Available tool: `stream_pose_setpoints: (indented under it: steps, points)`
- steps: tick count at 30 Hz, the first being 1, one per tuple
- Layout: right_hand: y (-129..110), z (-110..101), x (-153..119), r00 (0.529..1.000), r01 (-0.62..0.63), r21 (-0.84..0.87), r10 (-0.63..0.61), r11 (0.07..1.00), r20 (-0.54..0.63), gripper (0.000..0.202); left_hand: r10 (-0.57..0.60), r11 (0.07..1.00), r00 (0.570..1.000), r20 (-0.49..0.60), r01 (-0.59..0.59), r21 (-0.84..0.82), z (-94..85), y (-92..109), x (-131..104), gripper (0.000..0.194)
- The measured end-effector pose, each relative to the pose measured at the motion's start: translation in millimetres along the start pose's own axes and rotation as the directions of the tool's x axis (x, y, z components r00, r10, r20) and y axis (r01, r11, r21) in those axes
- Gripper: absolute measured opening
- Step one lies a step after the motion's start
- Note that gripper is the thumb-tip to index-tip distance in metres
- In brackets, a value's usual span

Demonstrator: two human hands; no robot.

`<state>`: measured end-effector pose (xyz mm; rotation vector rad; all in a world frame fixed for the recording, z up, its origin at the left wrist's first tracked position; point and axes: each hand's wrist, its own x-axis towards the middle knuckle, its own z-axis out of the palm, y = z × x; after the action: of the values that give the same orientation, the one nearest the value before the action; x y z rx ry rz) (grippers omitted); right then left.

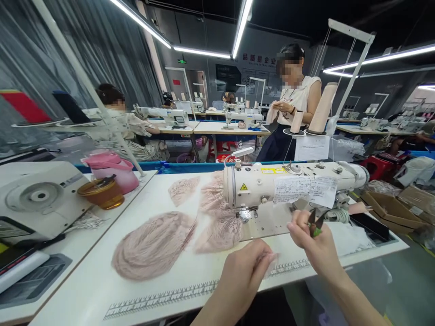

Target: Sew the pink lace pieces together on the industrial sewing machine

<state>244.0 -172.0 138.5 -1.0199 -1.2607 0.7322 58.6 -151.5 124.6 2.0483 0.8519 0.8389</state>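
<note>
Fingers and thumb of the left hand (246, 271) are pressing together at the tips, in front of the sewing machine (258, 181), pinching a thin pale wisp (274, 259) too blurred to name. Thumb and forefinger of the right hand (314, 246), also in front of the sewing machine, are closing together, while the hand is gripping green-handled snips (318, 222) with their dark blades pointing up. Pink lace pieces (220, 233) are lying at the needle end of the sewing machine, and a larger pink bundle (152, 249) is resting farther left of it. Two handwritten sheets (291, 189) are hanging on the sewing machine's front; their writing is too small to read. On its body, a yellow warning triangle (244, 186) and a yellow label (273, 170) are showing, the label's words illegible. A printed ruler strip (163, 296) is running along the table in front of the sewing machine. On the wall beyond it, red lettering (258, 59) is reading "品质是企业". Behind the sewing machine, a standing person (295, 95) is holding pale fabric (272, 113).
</note>
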Motion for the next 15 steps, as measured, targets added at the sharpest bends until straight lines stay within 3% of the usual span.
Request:
stream_pose_setpoints:
  steps: [3,6,9,12,15]
  points:
    - [1,2,-2,0.998,0.057,-0.163,-0.051,0.985,0.044,0.039,-0.023,1.0,0.999,-0.046,0.023,0.013,-3.6,1,-6,0.023]
    - [3,6,-4,0.977,0.107,-0.337,-0.035,0.935,0.212,0.031,-0.003,0.999,0.998,-0.06,0.001,-0.039,-9.0,3,-12,0.025]
    - [2,10,-8,0.931,0.122,-0.418,0.042,0.9,0.363,0.022,-0.005,0.989,1.0,-0.027,0.001,-0.148,-17.7,5,-18,0.028]
    - [-1,11,-10,0.863,0.058,-0.474,0.194,0.879,0.466,0.025,-0.077,0.967,0.996,0.045,0.086,-0.241,-28.2,5,-24,0.023]
    - [-6,9,-11,0.79,-0.022,-0.475,0.307,0.879,0.53,0.028,-0.136,0.946,0.98,0.148,0.173,-0.273,-37.7,1,-31,0.031]
